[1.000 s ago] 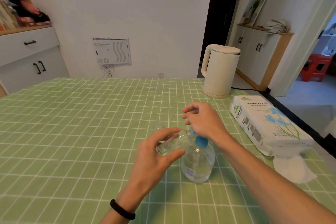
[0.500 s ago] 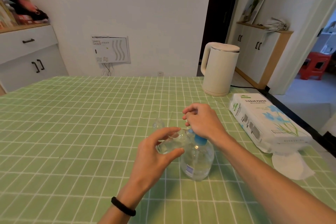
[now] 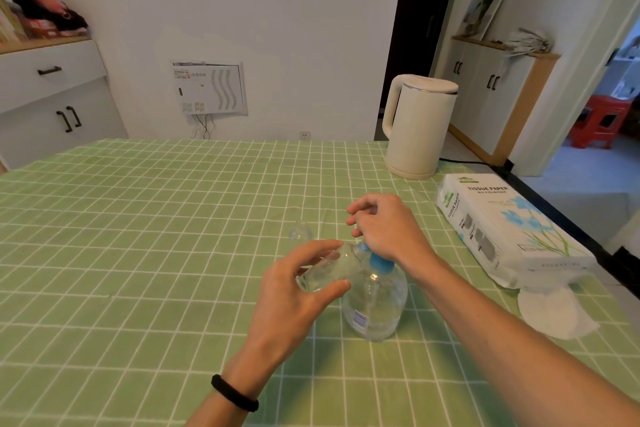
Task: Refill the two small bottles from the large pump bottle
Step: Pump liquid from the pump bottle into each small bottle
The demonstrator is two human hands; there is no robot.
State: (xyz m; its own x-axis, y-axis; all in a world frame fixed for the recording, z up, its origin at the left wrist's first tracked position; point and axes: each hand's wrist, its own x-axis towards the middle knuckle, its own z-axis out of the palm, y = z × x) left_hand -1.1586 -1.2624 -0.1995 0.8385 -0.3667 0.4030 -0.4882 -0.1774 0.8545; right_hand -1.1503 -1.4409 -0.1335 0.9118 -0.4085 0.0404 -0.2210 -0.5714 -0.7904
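The large clear pump bottle (image 3: 375,305) with a blue pump collar stands on the green checked tablecloth, near the table's middle. My right hand (image 3: 388,229) lies over its pump head, fingers curled down on it. My left hand (image 3: 294,291) holds a small clear bottle (image 3: 327,272) tilted on its side, its mouth up against the pump nozzle. A second small clear bottle (image 3: 300,230) stands on the cloth just behind, partly hidden by my left fingers.
A cream electric kettle (image 3: 417,128) stands at the table's far right, its cord running off the edge. A pack of tissue paper (image 3: 502,229) lies to the right, with a loose white tissue (image 3: 554,314) in front of it.
Hands and bottles hold nearly the same pose; only the camera view has shifted slightly.
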